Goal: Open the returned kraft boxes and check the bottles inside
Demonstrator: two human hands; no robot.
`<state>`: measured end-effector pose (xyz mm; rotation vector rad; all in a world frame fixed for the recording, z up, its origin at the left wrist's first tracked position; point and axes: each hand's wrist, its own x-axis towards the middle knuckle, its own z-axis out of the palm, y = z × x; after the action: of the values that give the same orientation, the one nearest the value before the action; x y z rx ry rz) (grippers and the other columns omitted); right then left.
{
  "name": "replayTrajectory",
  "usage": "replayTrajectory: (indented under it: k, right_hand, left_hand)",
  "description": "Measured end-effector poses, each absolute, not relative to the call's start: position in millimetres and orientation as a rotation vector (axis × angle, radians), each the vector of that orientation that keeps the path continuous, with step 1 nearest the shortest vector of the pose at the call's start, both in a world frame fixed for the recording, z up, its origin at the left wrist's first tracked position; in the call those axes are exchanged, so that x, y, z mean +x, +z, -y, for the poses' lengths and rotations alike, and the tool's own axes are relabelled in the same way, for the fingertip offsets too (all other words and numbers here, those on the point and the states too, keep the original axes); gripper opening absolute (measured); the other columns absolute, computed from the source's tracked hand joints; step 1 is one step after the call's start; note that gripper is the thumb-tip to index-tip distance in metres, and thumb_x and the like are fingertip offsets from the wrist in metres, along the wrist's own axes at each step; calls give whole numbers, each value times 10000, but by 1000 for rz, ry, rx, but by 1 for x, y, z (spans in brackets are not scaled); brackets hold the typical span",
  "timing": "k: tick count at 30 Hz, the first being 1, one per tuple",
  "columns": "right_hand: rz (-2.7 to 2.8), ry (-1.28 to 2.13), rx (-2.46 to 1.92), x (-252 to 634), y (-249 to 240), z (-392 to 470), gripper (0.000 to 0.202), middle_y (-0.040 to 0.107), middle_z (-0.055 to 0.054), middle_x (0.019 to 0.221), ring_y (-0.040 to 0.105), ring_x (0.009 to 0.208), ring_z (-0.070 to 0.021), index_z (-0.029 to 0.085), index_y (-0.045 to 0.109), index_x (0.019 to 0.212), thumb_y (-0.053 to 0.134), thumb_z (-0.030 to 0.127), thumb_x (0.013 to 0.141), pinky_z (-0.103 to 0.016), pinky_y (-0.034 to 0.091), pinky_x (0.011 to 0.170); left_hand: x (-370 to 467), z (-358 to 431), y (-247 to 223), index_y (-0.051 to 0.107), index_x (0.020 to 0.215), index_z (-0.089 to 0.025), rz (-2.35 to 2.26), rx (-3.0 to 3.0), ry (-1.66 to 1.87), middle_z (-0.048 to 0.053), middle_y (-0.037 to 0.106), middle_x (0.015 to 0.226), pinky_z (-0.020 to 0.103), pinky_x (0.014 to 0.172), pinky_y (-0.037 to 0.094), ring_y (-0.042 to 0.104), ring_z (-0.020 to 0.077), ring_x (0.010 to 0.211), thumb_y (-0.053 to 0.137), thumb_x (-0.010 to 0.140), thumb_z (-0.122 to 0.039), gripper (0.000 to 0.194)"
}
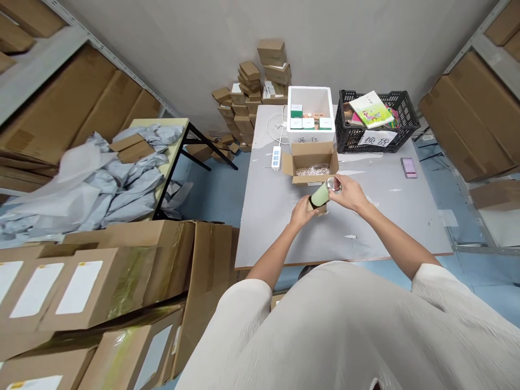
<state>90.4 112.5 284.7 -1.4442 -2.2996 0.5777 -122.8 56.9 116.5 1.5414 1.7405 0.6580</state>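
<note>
A light green bottle point(320, 196) with a shiny silver end lies tilted between my hands, above the front half of the table. Its lower end is in the dark mouth of a small brown box point(322, 209). My left hand point(301, 213) is wrapped round that box from the left. The fingers of my right hand point(349, 193) grip the silver end at the upper right. Just beyond them stands an open cardboard carton point(312, 148), its flaps spread, with crumpled clear wrap point(314, 170) inside.
On the table point(268, 227) are a white foam box point(311, 135) holding small cartons, a black crate point(345, 142) with books, and a power strip point(276, 158). Stacked cartons point(134, 281) crowd the left. Grey parcels point(134, 187) cover a side table; small boxes point(244, 116) pile by the wall.
</note>
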Motion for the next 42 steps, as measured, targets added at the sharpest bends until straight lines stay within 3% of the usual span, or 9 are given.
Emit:
replayTrajectory:
  k: [7,14,20,28,32,37,39,42]
  right_hand:
    - [2175,526,-1420,114,293,-119,156,668,-49,935,614,907,-257,270,533,942,643,364,884,-355,454,814]
    - [2283,662,-1617,126,226,-116,213,673,-46,935,608,841,-237,265,519,879,696,373,831,-338,437,755]
    - [2400,760,-1729,131,167,-106,218,691,-70,1007,631,926,-261,239,602,1003,703,342,839,-334,448,788]
    - [2456,797,-1775,131,148,-101,297,699,-91,1103,648,971,-261,218,640,1140,705,349,882,-313,442,772]
    - [2484,796,-1766,130,150,-99,292,698,-100,1109,641,957,-257,214,648,1144,702,359,897,-303,431,760]
    - [2489,785,-1724,130,151,-98,318,694,-112,1134,632,982,-263,207,646,1184,674,366,910,-309,442,796]
    - [2491,801,-1698,132,154,-99,283,691,-97,1087,629,961,-255,213,649,1132,668,369,897,-309,443,810]
    - [2461,801,-1668,137,167,-102,209,672,-60,985,613,887,-237,236,632,992,662,399,865,-310,439,811]
  left_hand:
    - [-164,-46,105,469,1534,-234,-1932,1444,797,157,526,1584,474,1143,520,580,354,1428,809,840,-322,778]
    - [-187,-46,104,427,1590,-237,-1928,1408,840,165,465,1604,520,1219,476,539,361,1460,783,816,-277,853]
    - [-188,-46,104,376,1637,-234,-1878,1458,918,168,413,1653,549,1307,380,432,363,1562,763,815,-265,910]
    - [-187,-27,130,274,1690,-220,-1997,1480,990,189,264,1764,566,1347,290,262,352,1664,659,951,-344,843]
    - [-170,-4,153,370,1653,-190,-2007,1585,1010,206,387,1704,571,1337,288,317,350,1633,559,1013,-339,684]
    - [-116,26,154,611,1460,-249,-1657,1588,923,148,617,1485,510,1259,416,539,317,1455,547,1029,-340,446]
    - [-94,30,146,610,1458,-271,-1482,1532,850,125,659,1420,478,1197,480,616,290,1360,559,1014,-316,449]
    - [-70,26,131,530,1542,-246,-1414,1446,810,151,590,1533,503,1231,439,568,305,1440,635,973,-328,584]
